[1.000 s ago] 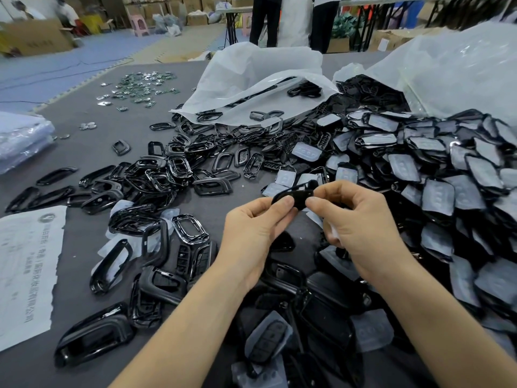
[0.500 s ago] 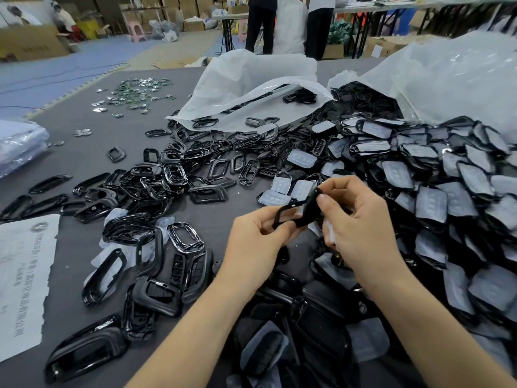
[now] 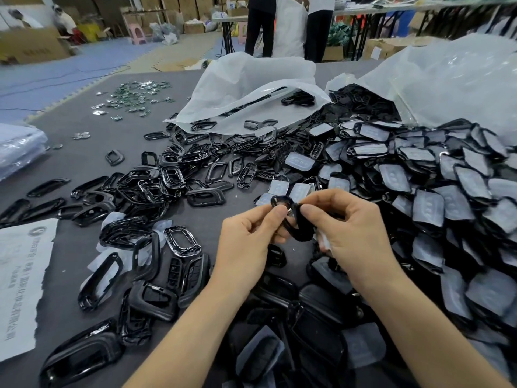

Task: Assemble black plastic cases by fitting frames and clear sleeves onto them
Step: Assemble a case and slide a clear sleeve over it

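Grip clamped on both sides: left hand (image 3: 246, 242) pinching a glossy black frame (image 3: 281, 198) between thumb and forefinger, right hand (image 3: 355, 233) curled round a black case (image 3: 303, 232). Frame and case touching, held at centre above the grey tabletop (image 3: 84, 161). Loose frames (image 3: 156, 186) scattered from 9 to 11 o'clock. Sleeved cases (image 3: 428, 203) heaped from 1 to 4 o'clock, below white plastic bags (image 3: 251, 88) at 12 and 1. Printed paper sheet (image 3: 22, 275) at 8 o'clock, logo and characters too blurred to read.
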`<state>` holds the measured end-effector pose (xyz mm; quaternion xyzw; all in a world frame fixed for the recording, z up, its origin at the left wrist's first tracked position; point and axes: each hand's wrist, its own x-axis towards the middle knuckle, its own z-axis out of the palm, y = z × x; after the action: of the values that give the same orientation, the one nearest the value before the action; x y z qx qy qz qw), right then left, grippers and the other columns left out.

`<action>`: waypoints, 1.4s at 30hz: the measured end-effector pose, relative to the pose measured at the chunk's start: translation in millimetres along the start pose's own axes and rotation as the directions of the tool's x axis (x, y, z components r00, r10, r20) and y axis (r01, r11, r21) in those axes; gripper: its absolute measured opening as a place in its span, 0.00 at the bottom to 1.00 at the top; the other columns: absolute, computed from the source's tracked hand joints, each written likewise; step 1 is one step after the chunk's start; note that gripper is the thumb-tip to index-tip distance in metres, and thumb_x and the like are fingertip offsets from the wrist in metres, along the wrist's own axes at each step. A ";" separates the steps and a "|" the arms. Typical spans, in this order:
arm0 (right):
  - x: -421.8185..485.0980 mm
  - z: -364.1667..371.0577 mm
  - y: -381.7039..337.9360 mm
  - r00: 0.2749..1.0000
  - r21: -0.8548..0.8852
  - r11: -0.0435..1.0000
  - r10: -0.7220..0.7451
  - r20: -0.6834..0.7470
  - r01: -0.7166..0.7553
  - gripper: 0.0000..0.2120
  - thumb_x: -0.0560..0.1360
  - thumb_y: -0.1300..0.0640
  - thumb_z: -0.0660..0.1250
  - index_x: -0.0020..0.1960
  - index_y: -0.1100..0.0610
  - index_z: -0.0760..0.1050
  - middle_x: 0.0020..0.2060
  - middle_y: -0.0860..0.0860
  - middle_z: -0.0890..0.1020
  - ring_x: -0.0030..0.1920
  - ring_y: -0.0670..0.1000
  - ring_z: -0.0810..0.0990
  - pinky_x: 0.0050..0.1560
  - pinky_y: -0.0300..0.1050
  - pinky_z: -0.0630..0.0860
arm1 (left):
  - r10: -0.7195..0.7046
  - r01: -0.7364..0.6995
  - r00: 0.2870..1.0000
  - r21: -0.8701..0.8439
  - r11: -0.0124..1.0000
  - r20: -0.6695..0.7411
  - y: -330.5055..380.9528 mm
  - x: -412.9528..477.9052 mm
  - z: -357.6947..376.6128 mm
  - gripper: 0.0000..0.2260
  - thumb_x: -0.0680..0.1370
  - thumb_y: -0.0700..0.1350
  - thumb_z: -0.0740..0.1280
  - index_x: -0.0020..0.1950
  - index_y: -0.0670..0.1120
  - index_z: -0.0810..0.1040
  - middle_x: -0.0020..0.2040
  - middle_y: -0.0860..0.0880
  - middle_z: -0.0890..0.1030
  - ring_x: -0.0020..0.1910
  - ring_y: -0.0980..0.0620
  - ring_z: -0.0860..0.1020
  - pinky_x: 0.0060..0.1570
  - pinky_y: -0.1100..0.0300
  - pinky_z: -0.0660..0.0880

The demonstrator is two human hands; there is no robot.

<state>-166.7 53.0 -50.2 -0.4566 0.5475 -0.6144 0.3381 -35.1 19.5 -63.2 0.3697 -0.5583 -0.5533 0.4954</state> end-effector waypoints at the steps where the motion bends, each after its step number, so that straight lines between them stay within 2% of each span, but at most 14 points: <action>1: -0.7 0.5 0.4 1.000 0.030 1.000 0.009 0.005 -0.009 0.08 0.72 0.67 0.70 0.38 0.56 0.80 0.27 0.47 0.80 0.24 0.40 0.74 0.26 0.29 0.69 | -0.014 0.015 1.000 -0.033 0.999 0.006 0.5 -0.8 1.0 0.10 0.78 0.39 0.65 0.42 0.47 0.83 0.33 0.51 0.84 0.32 0.58 0.80 0.34 0.68 0.76; 4: -0.7 0.2 1.2 0.999 0.099 0.994 0.040 0.005 -0.041 0.07 0.73 0.68 0.69 0.39 0.58 0.79 0.22 0.43 0.76 0.20 0.39 0.71 0.24 0.26 0.65 | -0.038 0.041 0.999 -0.116 0.992 0.026 1.6 -2.4 3.4 0.09 0.78 0.38 0.64 0.43 0.47 0.83 0.34 0.51 0.85 0.34 0.58 0.83 0.34 0.69 0.77; 8: 1.0 -0.6 0.7 0.998 0.127 0.990 0.055 0.012 -0.056 0.08 0.72 0.68 0.70 0.37 0.58 0.79 0.24 0.45 0.77 0.20 0.40 0.71 0.24 0.26 0.65 | -0.019 0.024 0.999 -0.121 0.992 0.046 2.4 -4.5 4.7 0.09 0.78 0.38 0.64 0.45 0.46 0.82 0.30 0.54 0.82 0.29 0.62 0.79 0.32 0.70 0.76; 11: -0.7 2.4 1.3 1.000 0.024 1.000 -0.011 0.025 0.011 0.08 0.71 0.66 0.71 0.37 0.55 0.79 0.27 0.45 0.79 0.26 0.39 0.75 0.30 0.28 0.70 | -0.034 0.039 0.999 -0.123 0.992 0.039 2.9 -4.9 3.2 0.09 0.78 0.38 0.64 0.44 0.46 0.82 0.30 0.54 0.82 0.29 0.61 0.80 0.33 0.69 0.77; 14: -2.1 6.5 3.8 0.998 -0.081 0.995 -0.066 -0.015 0.065 0.09 0.71 0.63 0.72 0.36 0.51 0.79 0.30 0.44 0.81 0.33 0.43 0.78 0.38 0.34 0.75 | -0.046 0.053 0.997 -0.117 0.992 0.064 4.2 -4.3 3.3 0.07 0.78 0.37 0.64 0.45 0.44 0.82 0.31 0.52 0.83 0.30 0.60 0.81 0.34 0.68 0.78; 18: -3.4 10.7 4.9 0.995 -0.123 0.989 -0.089 -0.049 0.082 0.11 0.72 0.63 0.72 0.35 0.49 0.77 0.31 0.44 0.80 0.36 0.55 0.79 0.44 0.50 0.79 | -0.052 0.057 0.997 -0.097 0.994 0.051 5.4 -5.1 3.6 0.07 0.79 0.37 0.64 0.46 0.42 0.82 0.32 0.51 0.84 0.31 0.59 0.81 0.32 0.69 0.77; 20: -4.4 10.8 4.2 0.994 -0.145 0.986 -0.096 -0.060 0.087 0.12 0.71 0.64 0.72 0.36 0.49 0.75 0.31 0.44 0.79 0.35 0.53 0.78 0.44 0.52 0.78 | -0.048 0.053 0.997 -0.071 0.996 0.059 4.6 -5.2 4.1 0.08 0.79 0.37 0.64 0.45 0.44 0.82 0.32 0.52 0.83 0.31 0.60 0.81 0.32 0.69 0.76; 23: -3.0 7.0 4.0 0.995 -0.183 0.981 -0.076 -0.069 0.063 0.13 0.70 0.63 0.74 0.39 0.49 0.73 0.31 0.44 0.77 0.33 0.43 0.75 0.42 0.48 0.77 | -0.040 0.044 0.996 -0.045 0.998 0.080 4.2 -5.3 3.9 0.09 0.79 0.37 0.64 0.44 0.45 0.82 0.32 0.53 0.84 0.31 0.60 0.82 0.32 0.69 0.76; 27: -1.2 3.4 3.6 0.998 -0.196 0.980 -0.048 -0.047 0.038 0.12 0.69 0.62 0.74 0.40 0.49 0.73 0.30 0.44 0.79 0.33 0.39 0.75 0.38 0.36 0.74 | -0.007 0.002 0.995 0.051 0.999 0.100 1.5 -5.2 1.8 0.08 0.76 0.37 0.68 0.45 0.49 0.83 0.37 0.53 0.85 0.35 0.59 0.81 0.34 0.68 0.76; 30: -0.5 2.4 3.7 0.999 -0.167 0.986 -0.014 -0.041 0.007 0.11 0.70 0.63 0.73 0.41 0.48 0.76 0.31 0.45 0.80 0.33 0.37 0.77 0.37 0.29 0.72 | 0.013 -0.034 0.992 0.165 0.986 0.125 -1.7 -5.1 0.7 0.13 0.77 0.34 0.68 0.49 0.52 0.82 0.43 0.53 0.85 0.40 0.55 0.81 0.41 0.63 0.77; 33: -0.8 3.2 5.7 1.000 -0.177 0.984 0.004 -0.030 -0.010 0.12 0.70 0.63 0.73 0.42 0.47 0.77 0.32 0.45 0.80 0.34 0.39 0.78 0.41 0.35 0.75 | 0.071 -0.110 0.987 0.289 0.951 0.141 -3.5 -4.6 -0.5 0.16 0.77 0.33 0.65 0.52 0.55 0.80 0.47 0.53 0.86 0.47 0.55 0.82 0.50 0.62 0.78; 37: -0.9 4.8 7.2 0.999 -0.266 0.964 -0.034 -0.015 0.029 0.12 0.70 0.64 0.72 0.40 0.46 0.77 0.33 0.44 0.81 0.39 0.45 0.81 0.48 0.46 0.79 | 0.087 -0.126 0.988 0.332 0.935 0.130 -7.9 -3.9 -0.4 0.16 0.77 0.33 0.65 0.53 0.55 0.80 0.46 0.49 0.86 0.48 0.39 0.81 0.53 0.46 0.78; 39: -0.4 3.8 7.5 0.999 -0.289 0.956 -0.052 0.002 0.051 0.13 0.70 0.64 0.72 0.38 0.46 0.77 0.33 0.43 0.82 0.39 0.43 0.81 0.48 0.42 0.78 | 0.079 -0.121 0.988 0.339 0.933 0.134 -8.4 -3.7 -0.8 0.16 0.77 0.33 0.65 0.52 0.55 0.80 0.46 0.49 0.86 0.48 0.42 0.82 0.53 0.47 0.78; 42: 0.8 1.0 8.1 0.999 -0.289 0.956 -0.034 0.037 0.043 0.11 0.70 0.62 0.73 0.38 0.47 0.79 0.33 0.42 0.83 0.37 0.38 0.80 0.44 0.31 0.75 | 0.058 -0.102 0.988 0.325 0.940 0.143 -7.5 -2.8 -2.5 0.17 0.77 0.33 0.66 0.53 0.56 0.79 0.47 0.51 0.86 0.47 0.53 0.84 0.51 0.58 0.79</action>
<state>-166.7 50.5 -58.0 -0.5213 0.6173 -0.5267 0.2643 -33.1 20.7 -71.2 0.3875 -0.6893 -0.4541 0.4105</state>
